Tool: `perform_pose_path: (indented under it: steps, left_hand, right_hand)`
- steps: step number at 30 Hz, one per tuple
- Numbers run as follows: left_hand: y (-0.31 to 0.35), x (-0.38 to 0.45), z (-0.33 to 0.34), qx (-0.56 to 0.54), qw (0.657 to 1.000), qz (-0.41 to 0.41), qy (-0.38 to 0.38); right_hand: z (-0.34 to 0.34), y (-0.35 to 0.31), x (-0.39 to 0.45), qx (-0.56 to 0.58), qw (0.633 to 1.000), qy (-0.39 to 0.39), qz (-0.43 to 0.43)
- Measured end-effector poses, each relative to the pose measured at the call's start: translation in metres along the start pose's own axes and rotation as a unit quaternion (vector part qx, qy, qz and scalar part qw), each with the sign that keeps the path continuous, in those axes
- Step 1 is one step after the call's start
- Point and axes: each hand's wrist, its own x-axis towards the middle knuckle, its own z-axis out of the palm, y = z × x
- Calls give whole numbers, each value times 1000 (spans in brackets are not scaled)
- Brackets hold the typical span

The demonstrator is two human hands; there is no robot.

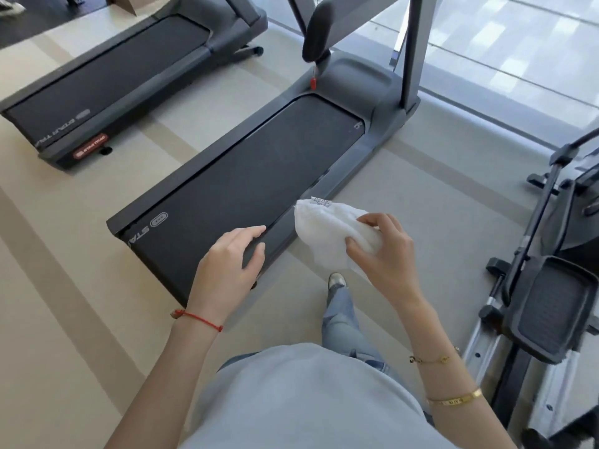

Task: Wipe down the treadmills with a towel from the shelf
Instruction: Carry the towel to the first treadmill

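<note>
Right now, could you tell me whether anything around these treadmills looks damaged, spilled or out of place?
Nothing stands out. The near treadmill and far treadmill both sit flat with bare belts, and the red safety clip hangs from its cord. The right hand holds the white towel; the left hand is open.

The near treadmill (246, 189) stands on the floor (421, 205) ahead, a second treadmill (107, 82) to its left, an elliptical machine (547, 286) at far right, and the towel (327, 234) above the near treadmill's right edge.
</note>
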Motion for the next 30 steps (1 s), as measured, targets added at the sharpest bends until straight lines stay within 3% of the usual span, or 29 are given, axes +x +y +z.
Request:
perform_pose_path:
  steps: [16,30]
  left_hand:
    - [100,272,63,-2,996,-14,87]
    - [107,457,71,49,986,-34,157]
  right_hand:
    - [-59,37,316,10,994,-37,-104]
    - [-34,25,543,34,981,-9,-193]
